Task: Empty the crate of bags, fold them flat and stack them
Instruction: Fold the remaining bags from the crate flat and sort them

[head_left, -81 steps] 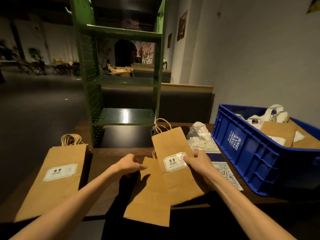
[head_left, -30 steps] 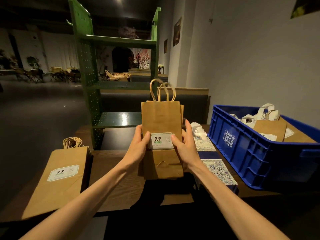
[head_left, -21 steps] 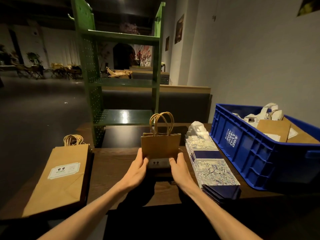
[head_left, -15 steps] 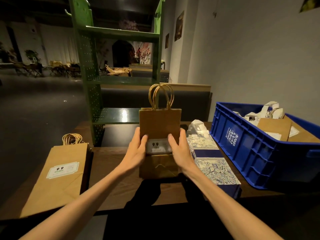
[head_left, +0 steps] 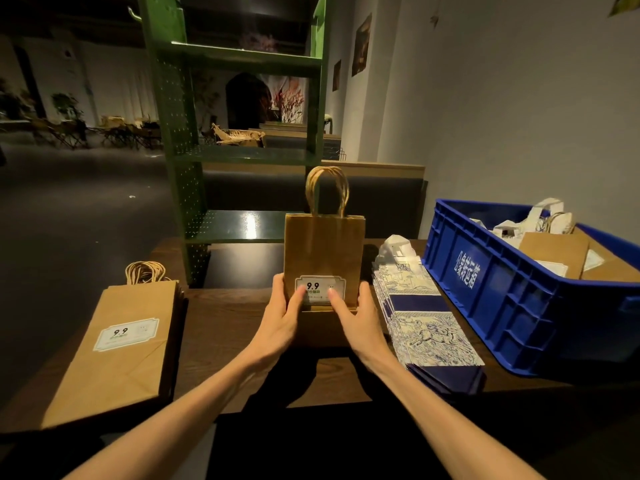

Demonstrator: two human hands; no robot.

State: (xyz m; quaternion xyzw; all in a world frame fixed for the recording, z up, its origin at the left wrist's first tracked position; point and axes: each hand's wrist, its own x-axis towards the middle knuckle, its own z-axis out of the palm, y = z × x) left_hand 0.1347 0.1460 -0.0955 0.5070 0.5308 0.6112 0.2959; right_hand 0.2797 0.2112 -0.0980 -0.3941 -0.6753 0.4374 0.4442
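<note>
A flattened brown paper bag with twine handles and a white "9.9" label stands upright on the wooden table, its bottom edge down. My left hand holds its lower left side and my right hand its lower right, thumbs on the label. A stack of flat brown bags lies at the left. A stack of flat blue-and-white printed bags lies to the right of my hands. The blue crate at the far right holds several brown and white bags.
A green metal shelf unit stands on the back of the table behind the held bag. A dark bench back runs beyond the table. A grey wall rises behind the crate. The floor drops away at the left.
The bag, loose and slanted on the table at first, is now folded and upright between both hands. It has bobbed down to the table and up again, and now stands slightly lower than half a second ago.
</note>
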